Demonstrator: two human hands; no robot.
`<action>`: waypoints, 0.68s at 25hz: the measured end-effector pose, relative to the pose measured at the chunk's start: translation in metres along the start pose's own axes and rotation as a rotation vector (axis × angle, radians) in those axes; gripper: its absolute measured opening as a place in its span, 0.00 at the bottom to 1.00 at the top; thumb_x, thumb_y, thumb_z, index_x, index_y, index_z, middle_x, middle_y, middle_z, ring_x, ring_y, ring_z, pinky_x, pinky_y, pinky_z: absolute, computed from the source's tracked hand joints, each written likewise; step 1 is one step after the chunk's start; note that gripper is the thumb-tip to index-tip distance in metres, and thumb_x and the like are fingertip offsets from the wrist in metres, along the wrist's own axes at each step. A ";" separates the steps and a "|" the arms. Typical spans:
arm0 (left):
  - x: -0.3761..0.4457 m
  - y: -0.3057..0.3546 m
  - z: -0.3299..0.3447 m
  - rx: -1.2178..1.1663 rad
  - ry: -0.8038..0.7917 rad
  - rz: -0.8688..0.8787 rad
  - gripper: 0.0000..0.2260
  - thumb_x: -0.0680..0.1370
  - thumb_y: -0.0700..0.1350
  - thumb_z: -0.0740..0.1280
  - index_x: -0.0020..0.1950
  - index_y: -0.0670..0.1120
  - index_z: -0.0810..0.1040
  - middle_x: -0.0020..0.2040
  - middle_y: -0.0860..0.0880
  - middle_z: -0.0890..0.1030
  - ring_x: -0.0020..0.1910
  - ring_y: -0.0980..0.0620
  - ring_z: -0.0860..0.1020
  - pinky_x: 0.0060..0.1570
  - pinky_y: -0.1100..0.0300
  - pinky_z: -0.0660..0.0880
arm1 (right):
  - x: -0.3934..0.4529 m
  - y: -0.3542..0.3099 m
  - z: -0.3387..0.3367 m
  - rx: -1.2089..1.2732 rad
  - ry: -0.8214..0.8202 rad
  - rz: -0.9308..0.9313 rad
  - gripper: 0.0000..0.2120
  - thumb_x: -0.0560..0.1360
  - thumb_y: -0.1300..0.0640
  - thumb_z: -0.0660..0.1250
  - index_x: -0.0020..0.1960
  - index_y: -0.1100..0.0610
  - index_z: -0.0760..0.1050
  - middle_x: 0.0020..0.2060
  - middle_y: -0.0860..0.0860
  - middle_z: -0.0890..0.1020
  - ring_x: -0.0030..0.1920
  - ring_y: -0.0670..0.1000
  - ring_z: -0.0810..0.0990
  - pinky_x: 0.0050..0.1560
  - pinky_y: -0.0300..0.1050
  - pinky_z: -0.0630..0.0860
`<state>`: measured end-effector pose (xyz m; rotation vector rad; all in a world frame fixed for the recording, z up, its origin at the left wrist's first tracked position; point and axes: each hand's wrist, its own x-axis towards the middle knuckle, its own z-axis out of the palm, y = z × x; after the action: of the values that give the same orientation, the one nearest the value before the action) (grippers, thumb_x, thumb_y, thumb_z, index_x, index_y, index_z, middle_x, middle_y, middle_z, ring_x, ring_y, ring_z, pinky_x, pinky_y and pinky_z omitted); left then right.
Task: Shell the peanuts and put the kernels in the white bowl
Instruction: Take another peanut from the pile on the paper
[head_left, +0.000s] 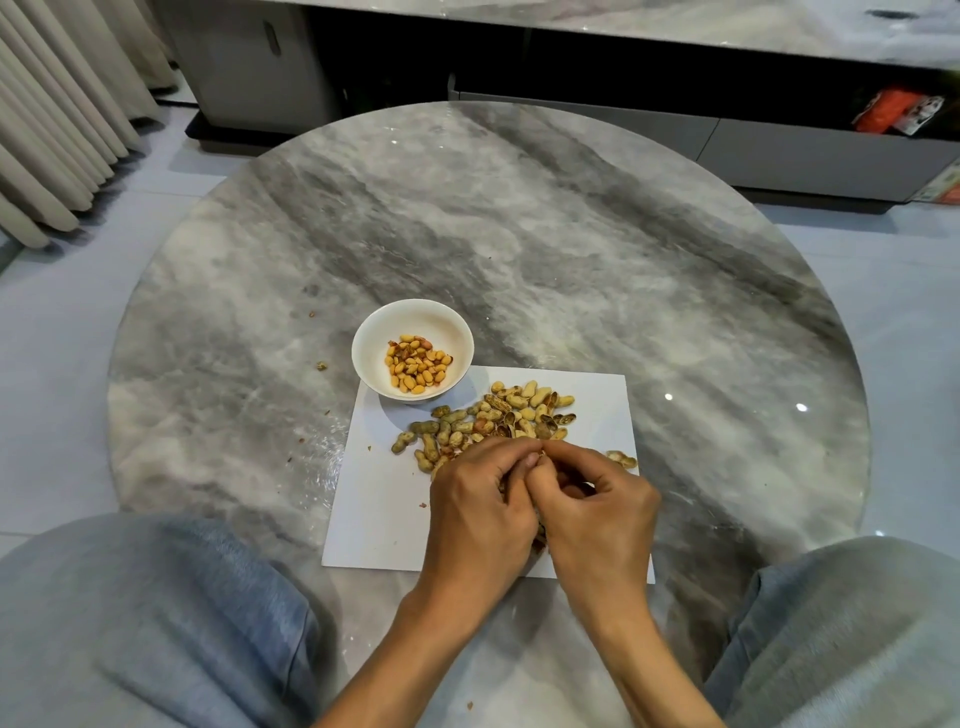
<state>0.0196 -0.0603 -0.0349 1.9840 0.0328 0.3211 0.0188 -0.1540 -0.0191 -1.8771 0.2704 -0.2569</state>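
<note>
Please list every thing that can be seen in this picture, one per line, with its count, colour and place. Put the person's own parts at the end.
white bowl: one, white, on the table, partly over the paper's far left corner
kernels: many, yellow-orange, inside the bowl
peanuts: a heap, tan, some shells open, on the paper beyond the hands
paper sheet: one, white, on the near part of the table
round table: one, grey marble
cabinet: one, grey and dark, behind the table
curtain: one, beige, far left
knees: two, grey trousers, bottom corners
left hand: one, over the paper, fingers curled on a peanut
right hand: one, touching the left, fingers curled on the same peanut
</note>
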 end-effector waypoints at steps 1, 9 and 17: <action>-0.001 -0.001 0.001 0.028 0.008 0.026 0.11 0.76 0.36 0.67 0.52 0.47 0.85 0.46 0.54 0.85 0.45 0.59 0.82 0.46 0.58 0.79 | 0.001 0.001 0.001 -0.002 0.011 0.012 0.17 0.69 0.67 0.73 0.42 0.42 0.84 0.33 0.39 0.85 0.36 0.43 0.84 0.37 0.31 0.76; -0.001 -0.004 0.001 0.075 0.027 0.032 0.10 0.77 0.35 0.67 0.51 0.47 0.85 0.46 0.55 0.84 0.45 0.59 0.81 0.46 0.62 0.78 | 0.006 0.004 0.004 0.016 -0.047 0.087 0.12 0.69 0.66 0.72 0.39 0.49 0.86 0.30 0.43 0.84 0.33 0.43 0.82 0.37 0.36 0.76; 0.017 0.001 -0.020 -0.392 -0.114 -0.530 0.08 0.78 0.36 0.70 0.48 0.48 0.86 0.42 0.52 0.87 0.43 0.56 0.84 0.45 0.65 0.80 | 0.016 0.016 -0.014 -0.228 -0.268 -0.326 0.10 0.75 0.59 0.74 0.54 0.50 0.85 0.42 0.41 0.85 0.39 0.43 0.82 0.41 0.37 0.77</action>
<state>0.0310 -0.0405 -0.0229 1.5313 0.3866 -0.1251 0.0291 -0.1762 -0.0295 -2.1523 -0.1990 -0.1967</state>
